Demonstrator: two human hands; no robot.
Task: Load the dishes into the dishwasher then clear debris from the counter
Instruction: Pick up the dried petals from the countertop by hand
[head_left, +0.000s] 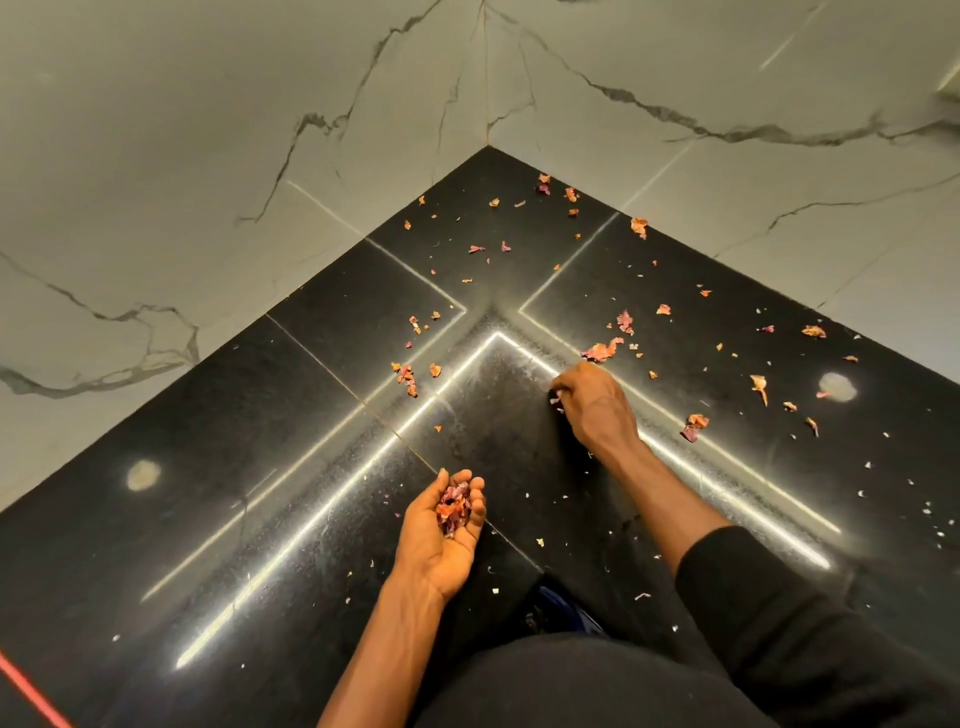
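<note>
The desk (311, 519) is a black polished stone top that fills a corner between two marble walls (208, 156), w/ bright light strips reflected on it in an L shape. Dry onion skins (602, 351), orange and purple, lie scattered over the far part of the desk, mostly towards the corner and on the right side; small white crumbs (930, 506) lie near the right edge. The left hand (441, 530) is held palm up, just above the desk, near the front edge; its fingers are curled into a cup and it keeps a small pile of collected skins (453, 506) inside. The right hand (592, 400) is stretched further, palm down, approx. in the middle of the desk, just in front of the biggest skin piece; the fingertips (558, 392) are pinched together on a small purple piece, touching the surface. The two hands are well apart from each other. The right arm wears a black sleeve (779, 597) pushed up to the forearm; the left forearm is bare. The dishwasher and dishes are not in view.
</note>
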